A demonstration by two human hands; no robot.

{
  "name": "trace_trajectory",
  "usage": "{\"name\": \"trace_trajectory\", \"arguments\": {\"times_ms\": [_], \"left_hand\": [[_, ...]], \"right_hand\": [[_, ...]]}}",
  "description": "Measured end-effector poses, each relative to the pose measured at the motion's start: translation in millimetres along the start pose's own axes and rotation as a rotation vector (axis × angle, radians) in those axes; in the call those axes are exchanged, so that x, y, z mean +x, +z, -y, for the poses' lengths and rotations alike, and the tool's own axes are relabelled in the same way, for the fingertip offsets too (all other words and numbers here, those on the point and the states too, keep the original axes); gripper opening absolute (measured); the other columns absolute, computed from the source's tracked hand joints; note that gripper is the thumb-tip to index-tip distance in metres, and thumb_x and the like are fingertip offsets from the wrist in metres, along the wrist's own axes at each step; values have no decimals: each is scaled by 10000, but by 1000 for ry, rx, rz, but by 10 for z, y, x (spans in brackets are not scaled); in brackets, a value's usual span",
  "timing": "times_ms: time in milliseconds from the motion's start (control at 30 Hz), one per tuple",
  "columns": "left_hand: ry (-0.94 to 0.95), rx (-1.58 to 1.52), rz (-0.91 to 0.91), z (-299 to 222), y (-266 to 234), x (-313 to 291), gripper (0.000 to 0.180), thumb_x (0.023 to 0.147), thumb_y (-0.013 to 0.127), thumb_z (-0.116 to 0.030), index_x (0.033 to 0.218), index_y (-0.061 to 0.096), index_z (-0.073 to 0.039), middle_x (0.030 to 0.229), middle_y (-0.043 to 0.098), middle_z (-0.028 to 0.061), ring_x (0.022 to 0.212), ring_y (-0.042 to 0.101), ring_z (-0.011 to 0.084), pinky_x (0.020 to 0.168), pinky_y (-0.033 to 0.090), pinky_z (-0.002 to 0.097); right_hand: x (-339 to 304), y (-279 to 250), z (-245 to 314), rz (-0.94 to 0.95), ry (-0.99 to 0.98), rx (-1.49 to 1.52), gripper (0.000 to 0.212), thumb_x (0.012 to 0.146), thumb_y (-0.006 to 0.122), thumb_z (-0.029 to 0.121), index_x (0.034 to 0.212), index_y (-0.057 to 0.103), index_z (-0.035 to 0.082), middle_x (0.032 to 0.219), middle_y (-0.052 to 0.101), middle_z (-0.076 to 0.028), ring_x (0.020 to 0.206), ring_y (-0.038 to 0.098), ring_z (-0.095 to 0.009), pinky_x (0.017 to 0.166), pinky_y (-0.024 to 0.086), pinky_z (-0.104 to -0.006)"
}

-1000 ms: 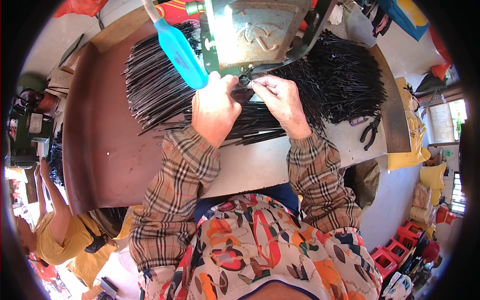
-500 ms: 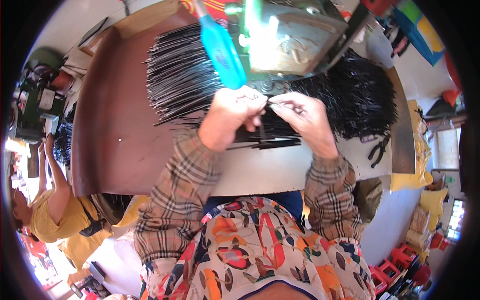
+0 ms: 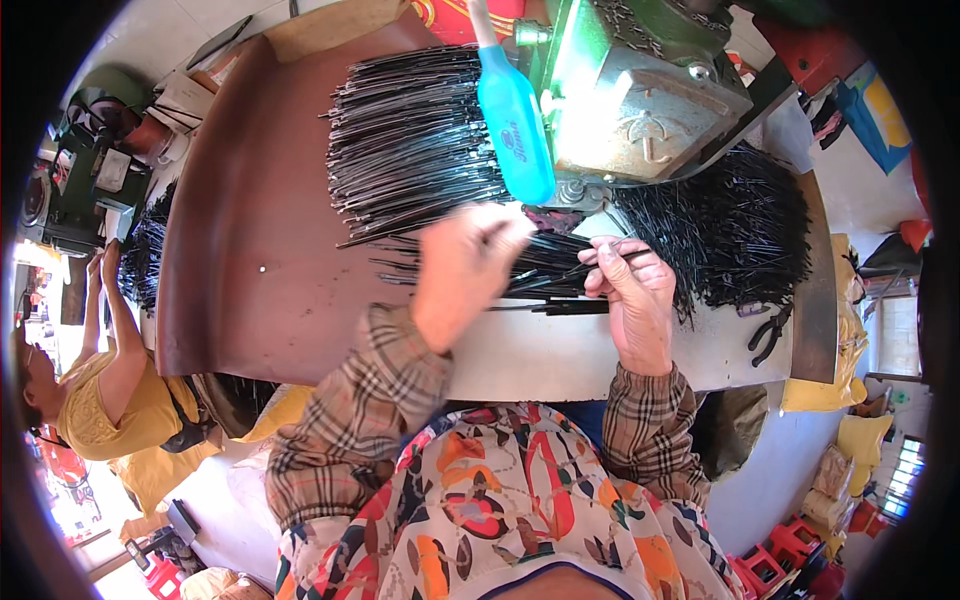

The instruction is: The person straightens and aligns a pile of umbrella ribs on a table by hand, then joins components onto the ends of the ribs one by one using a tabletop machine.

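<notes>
My right hand (image 3: 640, 300) is raised over the near part of the table, thumb and fingers pinched on a thin black rod (image 3: 636, 254). My left hand (image 3: 455, 275) is apart from it, over the near edge of a pile of rods; its fingers are smeared by motion, and whether they hold anything is hidden. Between and beneath the hands lies a loose row of black rods (image 3: 550, 262). A neat stack of similar rods (image 3: 415, 140) spreads beyond my left hand. To the right, a tangled heap of thin black pieces (image 3: 750, 230) covers the table.
A green machine with a metal cover (image 3: 650, 120) stands beyond my hands, a bright light on it. A blue paddle-shaped piece (image 3: 518, 130) hangs beside it. Black-handled pliers (image 3: 768, 335) lie at right. Another person in yellow (image 3: 120, 390) works at far left.
My hands have parted from where they met below the machine. The left moved down and away; the right drew back toward me. The whole view has shifted slightly.
</notes>
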State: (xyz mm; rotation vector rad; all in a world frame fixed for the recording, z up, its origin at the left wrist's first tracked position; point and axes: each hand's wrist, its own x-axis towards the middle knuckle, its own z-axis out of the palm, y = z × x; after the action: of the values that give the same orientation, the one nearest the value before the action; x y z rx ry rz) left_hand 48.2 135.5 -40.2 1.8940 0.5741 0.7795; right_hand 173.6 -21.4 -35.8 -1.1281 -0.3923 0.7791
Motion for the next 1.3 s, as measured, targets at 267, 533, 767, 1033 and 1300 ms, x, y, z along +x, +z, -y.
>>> {"name": "trace_trajectory", "arguments": {"times_ms": [267,533,767,1033,1300], "left_hand": [[349,590,-127,492,-242,342,148,724,726,-42,866,699,-73,839,628,81,868,564,298,759,449,395],[468,356,-83,101,-48,333,196,758,721,47,940,718,-27,850,691,87,676,627,196,611,504,292],[-355,-461,368,27,0,206,382,924,575,-33,1301,554,23,831,592,1,571,430,32,464,295,167],[-488,-587,368,37,14,168,375,936,586,-64,1299,552,23,862,578,13,612,435,35,485,299,161],[-501,-620,357,52,37,158,369,937,591,-71,1293,557,21,868,581,21,612,442,35,484,306,160]], "right_hand": [[72,102,-5,163,7,-157,137,947,603,87,1028,602,-24,927,659,-105,708,601,-79,649,503,-206],[232,176,44,70,-34,-379,157,945,607,107,1040,666,-3,734,610,14,562,467,-9,495,356,-177],[279,70,-123,32,0,-376,218,958,593,148,1110,660,7,736,581,29,523,399,14,460,277,-150],[320,78,-106,25,-25,-359,145,955,580,95,1004,670,-8,717,595,19,611,463,-9,518,341,-180],[324,73,-136,7,-16,-346,141,955,584,94,1001,672,-7,708,593,21,593,457,-9,509,339,-181]]}}
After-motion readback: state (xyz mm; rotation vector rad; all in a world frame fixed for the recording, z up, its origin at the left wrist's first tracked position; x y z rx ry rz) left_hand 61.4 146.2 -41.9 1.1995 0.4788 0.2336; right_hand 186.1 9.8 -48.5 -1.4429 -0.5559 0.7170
